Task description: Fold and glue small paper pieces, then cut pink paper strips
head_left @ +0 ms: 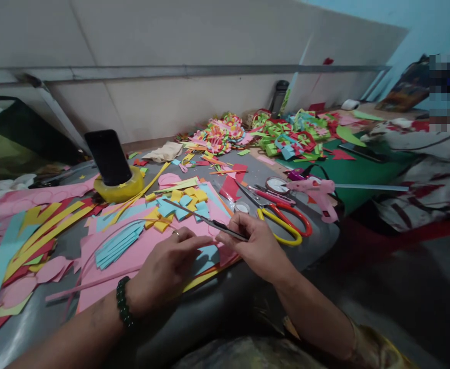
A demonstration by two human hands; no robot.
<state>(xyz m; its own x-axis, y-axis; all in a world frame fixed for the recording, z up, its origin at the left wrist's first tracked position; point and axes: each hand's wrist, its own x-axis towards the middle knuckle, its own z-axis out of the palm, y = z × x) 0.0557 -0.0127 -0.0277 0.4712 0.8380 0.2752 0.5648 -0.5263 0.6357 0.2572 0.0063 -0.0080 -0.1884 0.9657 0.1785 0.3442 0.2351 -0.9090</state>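
Note:
My right hand (pixel 252 243) is closed around a pair of long, dark, pointed tweezers (pixel 197 215), whose tip points up and left over small cut paper squares. Beside it, my left hand (pixel 167 264), with a ring and a dark bead bracelet, pinches a narrow pink paper strip (pixel 208 242) whose end meets the right fingertips. Another long pink strip (pixel 67 293) trails out to the left under that hand. Below both hands lie pink sheets (pixel 132 266), a fan of blue strips (pixel 119 246) and yellow squares (pixel 161 221).
Scissors (pixel 282 233) with yellow and red handles and a pink glue gun (pixel 319 192) lie at right. A phone (pixel 107 156) stands in a yellow tape roll (pixel 119 192). Heaped paper flowers (pixel 220 136) sit behind. Another person's patterned sleeve (pixel 405 143) is at far right.

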